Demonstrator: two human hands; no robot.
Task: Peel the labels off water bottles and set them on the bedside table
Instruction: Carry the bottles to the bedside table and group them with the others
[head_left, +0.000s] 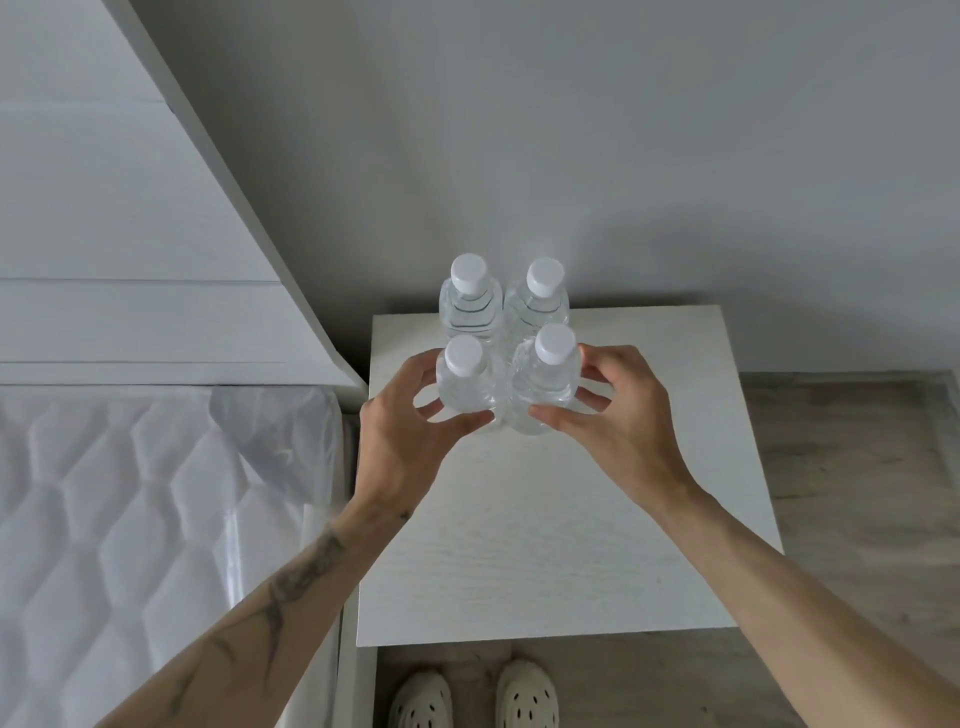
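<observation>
- 4 clear, label-free bottles stand upright in a tight square at the counter's (545, 519) far edge, centre of the frame.
- Left hand (410, 441) fingers wrap the near-left bottle (464, 384).
- Right hand (615, 415) fingers grasp the near-right bottle (548, 384).

Four upright clear bottles (506, 343) stand clustered on white bedside table (545, 519).

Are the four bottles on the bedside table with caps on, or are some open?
All shut. Each of the four bottles shows a white cap on its neck, on the bedside table.
</observation>
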